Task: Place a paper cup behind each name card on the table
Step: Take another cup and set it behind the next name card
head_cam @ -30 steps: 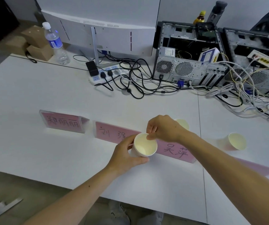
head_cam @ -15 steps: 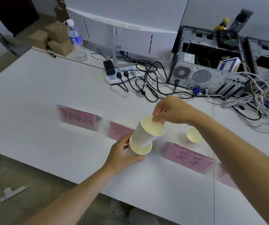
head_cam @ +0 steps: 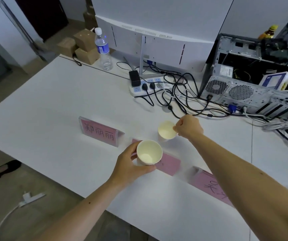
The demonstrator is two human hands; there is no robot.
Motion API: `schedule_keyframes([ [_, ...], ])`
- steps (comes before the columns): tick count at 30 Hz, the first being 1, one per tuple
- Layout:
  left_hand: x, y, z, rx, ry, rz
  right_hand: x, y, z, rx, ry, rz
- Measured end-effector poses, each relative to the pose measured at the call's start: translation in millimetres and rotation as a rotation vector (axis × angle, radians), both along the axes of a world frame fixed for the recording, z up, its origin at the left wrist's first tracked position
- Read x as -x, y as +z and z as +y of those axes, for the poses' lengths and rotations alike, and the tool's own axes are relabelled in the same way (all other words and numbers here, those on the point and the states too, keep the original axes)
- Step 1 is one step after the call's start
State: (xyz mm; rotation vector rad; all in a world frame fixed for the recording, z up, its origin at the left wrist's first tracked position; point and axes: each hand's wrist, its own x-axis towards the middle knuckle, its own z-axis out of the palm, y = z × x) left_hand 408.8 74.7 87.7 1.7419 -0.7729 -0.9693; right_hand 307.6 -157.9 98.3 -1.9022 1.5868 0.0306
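Two cups now separated: right hand (head_cam: 189, 126) pinching one paper cup (head_cam: 166, 130) by the rim, lowering it behind the middle name card (head_cam: 170, 164); left hand (head_cam: 129, 164) wrapping the other cup (head_cam: 149, 152), leaving the far-left card (head_cam: 98, 130) waiting.

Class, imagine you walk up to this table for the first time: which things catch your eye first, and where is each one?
Two white paper cups at the centre: the left hand holds one cup over the middle pink name card, while the right hand pinches the rim of another cup behind it. Further left stands a pink name card; an open computer case and tangled cables fill the far right.
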Motion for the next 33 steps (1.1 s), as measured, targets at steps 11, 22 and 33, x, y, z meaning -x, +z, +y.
schedule_keyframes([
  [11,-80.9,12.3,-17.0,0.090,-0.088,-0.038,-25.3,-27.7,5.8,-0.063,-0.144,0.089],
  [22,-182.2,23.2,-68.1,0.079,-0.085,-0.275,-18.1,13.4,13.6,0.017,-0.196,0.020],
  [33,-255.4,-32.7,-106.7,-0.270,-0.394,-0.589,13.3,64.3,50.7,0.080,-0.192,-0.107],
])
